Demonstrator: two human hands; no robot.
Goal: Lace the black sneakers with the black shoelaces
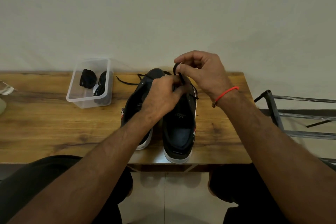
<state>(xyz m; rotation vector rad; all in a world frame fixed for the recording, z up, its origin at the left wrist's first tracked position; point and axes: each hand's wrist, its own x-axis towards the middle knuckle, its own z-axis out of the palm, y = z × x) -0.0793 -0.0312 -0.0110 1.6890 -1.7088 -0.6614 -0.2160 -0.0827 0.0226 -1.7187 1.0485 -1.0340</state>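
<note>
While the right hand [201,72] pinches a loop of black shoelace [176,68] between thumb and forefinger, lifted just above the front of the right-side sneaker [180,125], the left hand [161,96] curls its fingers over the same shoe's eyelet area and appears to grip the lace lower down, though the exact hold is hidden by the knuckles. A thin red thread bracelet [225,93] circles the right wrist. Two black sneakers with white soles stand side by side on a wooden worktop [45,125], toes pointing away toward a pale wall; the left-side sneaker [134,103] is partly covered by the left forearm. One loose lace end [125,82] trails across the wood just left of the toes. Farther left on the worktop stands a clear plastic box [72,94] holding bundles of spare black laces [87,79]. To the right, beside the worktop, is a dark metal rack [300,114]. Below, the person's knees in dark trousers frame a tiled floor.
</note>
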